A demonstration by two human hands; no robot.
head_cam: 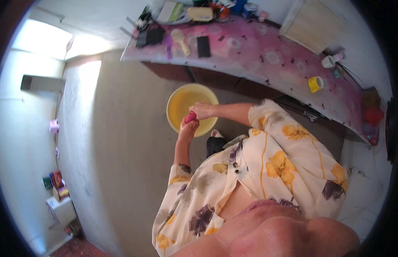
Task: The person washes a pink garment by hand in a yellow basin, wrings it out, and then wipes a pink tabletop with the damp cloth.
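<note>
Over a pale yellow plastic basin (172, 110), my two hands meet around a wadded pink cloth (190, 117). My left hand (188, 129) grips its lower end, near the basin's front rim. Closed on the other end is my right hand (202, 110), which hides much of the cloth. The basin appears to stand low, near the grey floor (134, 128). Its inside is pale yellow, and I cannot tell how much water it holds.
A long table with a pink floral cover (244, 48) runs behind the basin. On it lie a hairbrush (180, 41), a purple comb (168, 46), a black phone-like slab (203, 47) and a yellow mug (315, 84). My foot (216, 134) is beside the basin.
</note>
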